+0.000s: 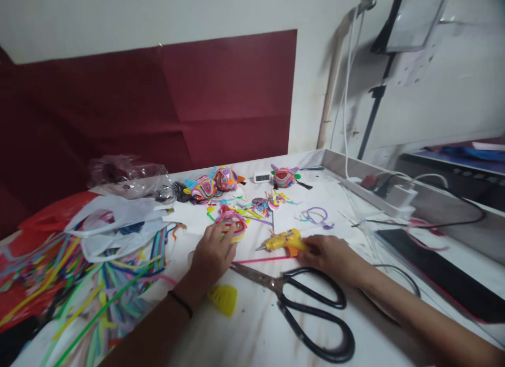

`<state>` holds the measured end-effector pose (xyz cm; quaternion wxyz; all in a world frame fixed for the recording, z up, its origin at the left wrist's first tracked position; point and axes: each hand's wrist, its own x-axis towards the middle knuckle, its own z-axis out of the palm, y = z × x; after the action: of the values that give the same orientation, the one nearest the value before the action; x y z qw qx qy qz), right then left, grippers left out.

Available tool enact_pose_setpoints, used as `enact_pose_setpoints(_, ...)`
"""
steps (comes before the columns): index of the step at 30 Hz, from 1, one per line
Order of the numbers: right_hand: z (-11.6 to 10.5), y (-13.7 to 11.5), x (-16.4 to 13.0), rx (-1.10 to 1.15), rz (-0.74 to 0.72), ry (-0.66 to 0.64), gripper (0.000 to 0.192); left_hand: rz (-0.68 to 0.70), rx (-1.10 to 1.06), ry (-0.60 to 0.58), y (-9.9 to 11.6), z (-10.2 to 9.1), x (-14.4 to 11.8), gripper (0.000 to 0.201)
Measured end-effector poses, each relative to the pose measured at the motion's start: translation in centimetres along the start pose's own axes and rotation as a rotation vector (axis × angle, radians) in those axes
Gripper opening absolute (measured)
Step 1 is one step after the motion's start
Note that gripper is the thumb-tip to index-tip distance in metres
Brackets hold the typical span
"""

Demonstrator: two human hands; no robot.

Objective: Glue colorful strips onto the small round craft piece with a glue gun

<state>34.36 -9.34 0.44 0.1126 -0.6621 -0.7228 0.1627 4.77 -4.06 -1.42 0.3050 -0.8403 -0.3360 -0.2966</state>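
Head view: left hand (212, 254) lies flat, fingers spread on a coiled colour piece (232, 223) at table (256, 330) centre, pressing not gripping. Right hand (329, 255) grasps yellow glue gun (284, 242), nozzle pointing left toward the piece. Pink strip (262, 260) between hands. Black scissors (303, 306) lie just in front. Strip pile (79, 288) and bags (114, 220) at left

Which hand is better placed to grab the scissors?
Right, probably. The right hand rests on the yellow glue gun, just above the scissors' black handle loops. The left hand presses the coiled craft piece, nearer the blade tips.
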Motion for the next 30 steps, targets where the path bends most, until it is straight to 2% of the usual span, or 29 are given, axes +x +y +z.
enact_pose_setpoints(5,0.2,0.9,0.9,0.138,0.032,-0.031,0.022,-0.004,-0.005,0.009,0.1,0.0,-0.1,0.038)
enact_pose_setpoints(9,-0.1,1.7,-0.2,0.368,0.025,0.0,0.035,-0.008,-0.014,0.02,0.1,0.0,-0.3,0.039)
enact_pose_setpoints(12,-1.2,1.0,-1.6,0.561,0.004,0.018,0.046,-0.007,-0.02,0.025,0.1,0.1,-0.4,0.038)
enact_pose_setpoints(16,-3.0,-1.2,-2.2,0.877,0.002,0.07,0.051,-0.019,-0.039,0.012,0.1,0.1,-0.4,0.037)
enact_pose_setpoints(19,-3.8,-2.8,-1.3,0.957,-0.007,0.14,0.05,-0.022,-0.031,0.016,0.1,0.1,-0.4,0.037)
enact_pose_setpoints(23,-3.8,-4.2,0.5,0.992,-0.045,0.16,0.047,-0.006,-0.017,0.017,0.1,0.1,-0.4,0.037)
enact_pose_setpoints(30,-2.8,-5.1,4.5,1.036,-0.139,0.112,0.051,-0.025,-0.032,0.008,0.2,0.0,-0.4,0.037)
